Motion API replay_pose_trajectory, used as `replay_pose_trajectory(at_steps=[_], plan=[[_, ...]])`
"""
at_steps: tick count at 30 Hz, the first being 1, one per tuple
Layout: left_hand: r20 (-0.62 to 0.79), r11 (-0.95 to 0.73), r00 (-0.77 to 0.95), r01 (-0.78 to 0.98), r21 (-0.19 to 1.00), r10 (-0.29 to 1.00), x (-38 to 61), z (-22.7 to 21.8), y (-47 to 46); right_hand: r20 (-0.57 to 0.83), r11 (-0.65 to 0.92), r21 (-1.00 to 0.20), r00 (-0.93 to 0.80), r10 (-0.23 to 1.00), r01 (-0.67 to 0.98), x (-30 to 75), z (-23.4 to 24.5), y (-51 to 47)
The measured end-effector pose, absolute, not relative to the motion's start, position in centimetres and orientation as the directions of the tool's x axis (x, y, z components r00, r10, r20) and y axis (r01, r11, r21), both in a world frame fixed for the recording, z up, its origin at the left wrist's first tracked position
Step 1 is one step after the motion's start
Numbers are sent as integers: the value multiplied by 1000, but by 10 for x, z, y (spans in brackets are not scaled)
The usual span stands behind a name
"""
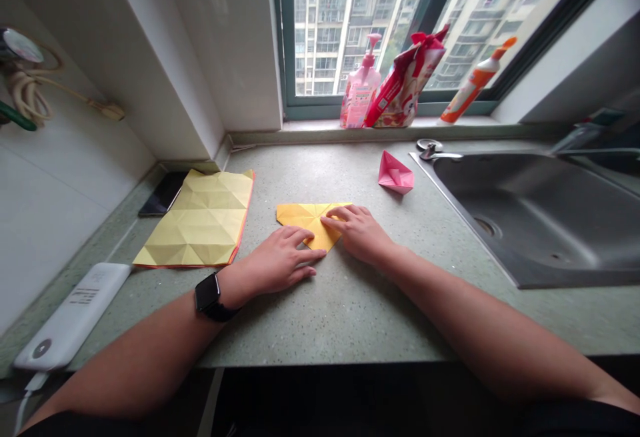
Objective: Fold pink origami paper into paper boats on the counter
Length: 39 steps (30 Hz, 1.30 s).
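Note:
A folded piece of yellow-orange origami paper (300, 213) lies flat on the speckled counter, creases meeting near its middle and a point facing me. My left hand (277, 257) rests at its lower left edge, fingers spread, some fingertips on the paper and others on the counter. On the paper's right side lies my right hand (361, 229), its fingers stretched out over the sheet and hiding the right corner. Neither hand grips anything. A pink folded paper boat (395, 174) sits farther back to the right.
Creased yellow sheets (200, 217) with red-orange edges lie left, partly over a dark phone (163, 195). A white power bank (75, 317) with a cable is at the near left. A steel sink (530, 223) fills the right. A pink pump bottle (361, 90) stands on the windowsill.

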<state>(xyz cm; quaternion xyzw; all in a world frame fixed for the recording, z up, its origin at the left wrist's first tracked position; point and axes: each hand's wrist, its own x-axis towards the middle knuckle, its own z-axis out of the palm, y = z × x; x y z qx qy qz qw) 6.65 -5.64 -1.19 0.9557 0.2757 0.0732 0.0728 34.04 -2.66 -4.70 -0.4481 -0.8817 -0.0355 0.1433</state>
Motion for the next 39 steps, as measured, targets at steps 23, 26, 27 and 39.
replay_pose_trajectory(at_steps=[23,26,27,39], plan=[[135,-601,587,791,112,798,56,-21,-42,192,770,-239,-748,635,592,352,-47,-39],[169,-708,690,664,239,704,62,-18,-47,202,770,-200,-743,638,606,348,-47,-43],[167,-723,709,633,278,685,64,-17,-49,203,770,-193,-743,638,609,346,-47,-44],[29,-683,717,649,335,696,68,-18,-51,240,746,-285,-708,664,602,354,-38,-37]])
